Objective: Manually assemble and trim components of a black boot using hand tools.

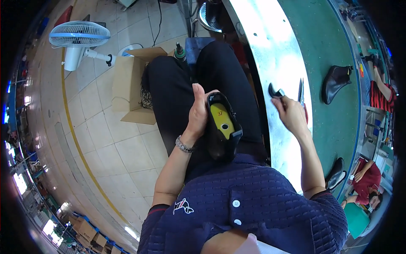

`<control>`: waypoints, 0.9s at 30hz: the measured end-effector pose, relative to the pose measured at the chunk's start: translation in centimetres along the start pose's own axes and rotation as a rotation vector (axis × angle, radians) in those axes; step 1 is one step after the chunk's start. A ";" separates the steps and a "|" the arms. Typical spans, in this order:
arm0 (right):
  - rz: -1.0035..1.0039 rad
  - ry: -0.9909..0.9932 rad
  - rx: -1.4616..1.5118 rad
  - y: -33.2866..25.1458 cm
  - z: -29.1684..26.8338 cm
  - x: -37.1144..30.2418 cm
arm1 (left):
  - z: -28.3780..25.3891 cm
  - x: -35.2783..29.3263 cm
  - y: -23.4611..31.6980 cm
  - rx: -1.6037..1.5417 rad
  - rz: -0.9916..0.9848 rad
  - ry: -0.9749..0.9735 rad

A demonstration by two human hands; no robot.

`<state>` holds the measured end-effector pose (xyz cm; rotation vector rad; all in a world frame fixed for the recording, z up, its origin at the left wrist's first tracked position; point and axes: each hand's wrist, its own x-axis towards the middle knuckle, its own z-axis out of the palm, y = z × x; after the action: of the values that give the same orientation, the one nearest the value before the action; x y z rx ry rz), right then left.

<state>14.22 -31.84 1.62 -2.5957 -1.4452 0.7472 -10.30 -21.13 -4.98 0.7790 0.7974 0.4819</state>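
My left hand (197, 114) holds a black leather shoe (217, 146) over my lap. Its thumb sticks up and its fingers are mostly hidden behind the shoe. In the shoe's opening shows the yellow top of a shoe last (223, 122) with a round dark hole. My right hand (292, 116) is closed on a small hammer (277, 92) with a curved dark metal head, just above the shiny metal bench top (283, 163). Its handle is hidden in my fist. Beside that hand lies a slim pointed metal tool (301, 89) with red handles.
Along the green conveyor belt (321, 46) stand a black ankle boot (336, 84) and another black shoe (336, 172). An open cardboard box (122, 86) sits left of my knees, near a white fan (79, 36). A green-and-black tool (179, 51) stands by my knee. Co-workers sit across the belt.
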 end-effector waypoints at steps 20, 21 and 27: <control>-0.646 -0.504 0.732 -5.8 -2.3 1.0 | 2.8 2.2 8.3 -0.902 0.092 -0.763; -0.592 -0.456 0.847 -5.5 -2.1 0.7 | 3.3 2.3 8.6 -0.796 0.100 -0.537; -0.023 -0.029 1.197 -0.9 -0.4 0.6 | -0.6 4.5 7.5 -0.610 -0.007 -0.024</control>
<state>13.96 -30.79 2.00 -1.6143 -0.6315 1.1532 -8.73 -13.22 -1.51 0.2147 0.5821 0.6654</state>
